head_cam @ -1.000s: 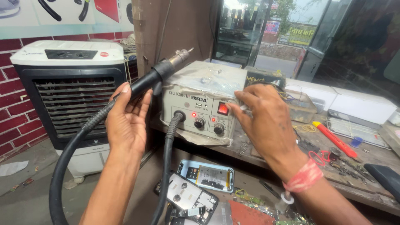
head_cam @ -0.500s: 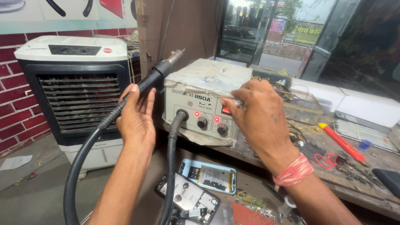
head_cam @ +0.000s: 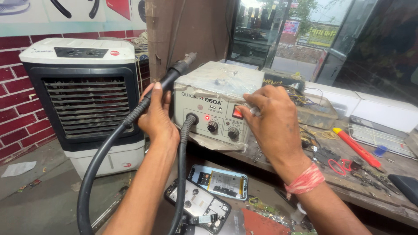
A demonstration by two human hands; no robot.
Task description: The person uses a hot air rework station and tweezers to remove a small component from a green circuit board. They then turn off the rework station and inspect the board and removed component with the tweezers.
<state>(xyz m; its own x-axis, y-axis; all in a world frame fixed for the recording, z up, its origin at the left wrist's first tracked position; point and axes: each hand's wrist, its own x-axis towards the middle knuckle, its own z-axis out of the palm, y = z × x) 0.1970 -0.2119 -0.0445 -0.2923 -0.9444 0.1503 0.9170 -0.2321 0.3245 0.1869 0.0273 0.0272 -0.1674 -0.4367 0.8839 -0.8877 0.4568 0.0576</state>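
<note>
Item, my left hand (head_cam: 159, 114): closed around the black handle of the hot-air wand (head_cam: 170, 78), nozzle tilted up and away from me, its ribbed hose (head_cam: 101, 152) looping down and back up to the socket on the rework station (head_cam: 215, 104). Item, my right hand (head_cam: 272, 119): holding nothing, fingers curled loosely, fingertips at the station's red rocker switch (head_cam: 237, 112), above the two knobs. The station sits at the counter (head_cam: 348, 174) edge, within reach; opened phones (head_cam: 217, 185) lie below it.

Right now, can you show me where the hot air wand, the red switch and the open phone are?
hot air wand (head_cam: 167, 80), head view, on its black handle.
red switch (head_cam: 237, 112), head view, on its lit face.
open phone (head_cam: 198, 208), head view, on its bare inner board.
</note>
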